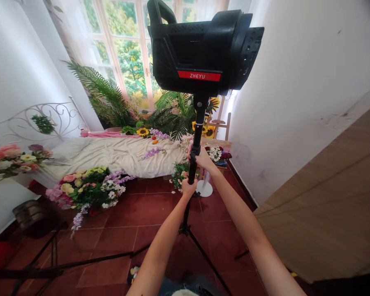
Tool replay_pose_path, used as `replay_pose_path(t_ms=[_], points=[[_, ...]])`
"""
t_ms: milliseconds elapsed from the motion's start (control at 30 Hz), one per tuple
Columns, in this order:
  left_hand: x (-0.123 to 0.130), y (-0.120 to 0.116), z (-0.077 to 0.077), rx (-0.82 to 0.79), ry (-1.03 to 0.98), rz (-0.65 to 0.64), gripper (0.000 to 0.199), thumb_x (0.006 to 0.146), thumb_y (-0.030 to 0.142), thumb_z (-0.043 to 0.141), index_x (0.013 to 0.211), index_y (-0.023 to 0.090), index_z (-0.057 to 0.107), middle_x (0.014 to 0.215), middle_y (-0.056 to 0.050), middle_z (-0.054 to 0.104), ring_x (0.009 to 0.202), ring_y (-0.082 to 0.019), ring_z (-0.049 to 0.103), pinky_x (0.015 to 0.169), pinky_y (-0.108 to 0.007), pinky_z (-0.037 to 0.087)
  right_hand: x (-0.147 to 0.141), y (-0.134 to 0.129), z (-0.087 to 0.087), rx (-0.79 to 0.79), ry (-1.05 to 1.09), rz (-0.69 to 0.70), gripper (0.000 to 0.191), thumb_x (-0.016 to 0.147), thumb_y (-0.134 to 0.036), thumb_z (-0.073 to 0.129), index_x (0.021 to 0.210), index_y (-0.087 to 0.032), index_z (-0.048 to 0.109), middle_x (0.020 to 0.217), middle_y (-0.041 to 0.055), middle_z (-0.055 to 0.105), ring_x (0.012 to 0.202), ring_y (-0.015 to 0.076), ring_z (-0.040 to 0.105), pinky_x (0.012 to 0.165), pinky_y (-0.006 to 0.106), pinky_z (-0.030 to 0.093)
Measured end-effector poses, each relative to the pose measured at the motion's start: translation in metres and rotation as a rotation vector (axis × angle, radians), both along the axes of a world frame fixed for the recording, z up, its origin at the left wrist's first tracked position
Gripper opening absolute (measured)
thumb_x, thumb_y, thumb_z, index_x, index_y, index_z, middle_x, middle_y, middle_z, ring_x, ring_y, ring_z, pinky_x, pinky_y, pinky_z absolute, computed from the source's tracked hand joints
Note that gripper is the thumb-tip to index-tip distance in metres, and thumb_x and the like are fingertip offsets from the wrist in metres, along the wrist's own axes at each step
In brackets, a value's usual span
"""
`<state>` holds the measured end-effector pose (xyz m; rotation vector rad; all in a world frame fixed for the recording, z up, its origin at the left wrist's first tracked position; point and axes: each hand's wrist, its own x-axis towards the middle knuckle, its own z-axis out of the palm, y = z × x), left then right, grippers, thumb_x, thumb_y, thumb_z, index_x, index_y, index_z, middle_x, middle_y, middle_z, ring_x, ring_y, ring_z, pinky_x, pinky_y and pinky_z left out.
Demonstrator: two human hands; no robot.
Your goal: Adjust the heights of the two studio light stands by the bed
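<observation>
A black studio light [194,53] with a red ZHEYU label sits on top of a black light stand [198,133], close in front of me. My left hand [189,187] is wrapped round the stand's pole, below the other hand. Higher up, at the pole's locking collar, my right hand [202,158] is closed; its fingers are partly hidden behind the pole. Under my hands the pole runs down to spread legs on the floor. The lower parts of the legs are partly covered by my arms.
Ahead stands a bed [117,154] with a cream cover, a metal headboard and flowers. Bouquets [86,187] stand at its front edge. Dark stand legs [95,260] cross the tiled floor at lower left. A white wall [296,82] and a brown panel [333,197] rise on the right.
</observation>
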<state>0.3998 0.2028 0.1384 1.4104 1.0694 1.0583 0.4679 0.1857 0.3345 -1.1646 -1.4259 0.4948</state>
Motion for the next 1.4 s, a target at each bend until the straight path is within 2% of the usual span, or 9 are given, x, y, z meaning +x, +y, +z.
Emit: replay_pose_path(t_ms=[133,233,400,533,700,833,933,1100,1400], points=[[0.002,0.000,-0.003,0.059,-0.014,0.046,0.018,0.061,0.033,0.061,0.059,0.015,0.062,0.045,0.000,0.054,0.046,-0.014,0.055,0.044,-0.022,0.038,0.005,-0.030,-0.018,-0.002,0.072,0.086,0.051,0.064,-0.033,0.069,0.107,-0.021,0.045,0.098,0.0035,0.059,0.089,0.0148,0.058,0.075,0.027,0.049],[0.001,0.000,-0.005,0.121,0.005,0.051,0.021,0.062,0.034,0.060,0.056,0.015,0.060,0.047,-0.001,0.055,0.047,-0.013,0.054,0.045,-0.022,0.038,0.012,-0.058,-0.062,-0.095,0.157,0.074,0.051,0.067,-0.034,0.068,0.110,-0.022,0.043,0.106,0.0071,0.058,0.098,0.0169,0.056,0.079,0.030,0.049],[0.000,-0.002,-0.003,0.142,-0.003,0.040,0.024,0.063,0.035,0.060,0.049,0.015,0.056,0.044,0.000,0.052,0.045,-0.012,0.051,0.044,-0.020,0.036,0.012,-0.086,-0.162,-0.353,0.318,-0.174,0.031,0.070,-0.036,0.064,0.093,-0.019,0.050,0.080,0.0025,0.062,0.073,0.0135,0.061,0.061,0.025,0.051],[0.001,-0.005,-0.003,0.141,-0.001,0.024,0.031,0.065,0.038,0.058,0.045,0.016,0.050,0.040,0.001,0.048,0.039,-0.009,0.046,0.041,-0.019,0.033,-0.008,-0.088,-0.203,-0.561,0.686,-0.263,0.022,0.075,-0.033,0.059,0.089,-0.020,0.047,0.069,-0.0011,0.059,0.056,0.0112,0.060,0.049,0.023,0.049],[0.002,-0.005,-0.004,0.151,0.032,0.015,0.031,0.065,0.039,0.058,0.045,0.016,0.049,0.041,0.000,0.050,0.039,-0.009,0.047,0.041,-0.019,0.033,-0.024,-0.083,-0.209,-0.608,1.167,-0.122,0.009,0.081,-0.027,0.048,0.078,-0.019,0.049,0.060,-0.0015,0.057,0.050,0.0081,0.057,0.049,0.019,0.047],[0.002,-0.006,-0.003,0.164,0.056,0.025,0.029,0.065,0.037,0.057,0.047,0.016,0.051,0.041,0.000,0.048,0.039,-0.009,0.046,0.040,-0.019,0.033,-0.027,-0.088,-0.209,-0.695,1.218,-0.070,0.020,0.084,-0.034,0.043,0.073,-0.019,0.046,0.060,0.0000,0.057,0.049,0.0085,0.055,0.051,0.021,0.047],[0.002,-0.007,-0.001,0.164,0.051,0.011,0.025,0.065,0.035,0.057,0.050,0.015,0.054,0.042,0.001,0.049,0.039,-0.009,0.046,0.039,-0.019,0.032,-0.026,-0.099,-0.207,-0.653,0.867,-0.218,0.027,0.083,-0.047,0.042,0.078,-0.021,0.046,0.060,-0.0003,0.057,0.050,0.0113,0.054,0.051,0.023,0.044],[0.003,-0.006,-0.001,0.123,0.007,0.013,0.027,0.064,0.035,0.058,0.047,0.016,0.051,0.040,0.001,0.047,0.037,-0.008,0.045,0.038,-0.018,0.032,-0.021,-0.118,-0.196,-0.309,0.054,-0.458,0.028,0.077,-0.052,0.053,0.078,-0.024,0.049,0.071,0.0013,0.057,0.071,0.0176,0.054,0.059,0.024,0.037],[0.003,-0.004,-0.001,0.110,-0.039,-0.020,0.023,0.062,0.032,0.059,0.048,0.016,0.051,0.040,0.002,0.046,0.038,-0.009,0.045,0.041,-0.020,0.033,-0.013,-0.108,-0.193,-0.247,-0.281,-0.406,0.028,0.082,-0.045,0.052,0.065,-0.023,0.050,0.068,0.0056,0.054,0.080,0.0212,0.052,0.069,0.028,0.035]])
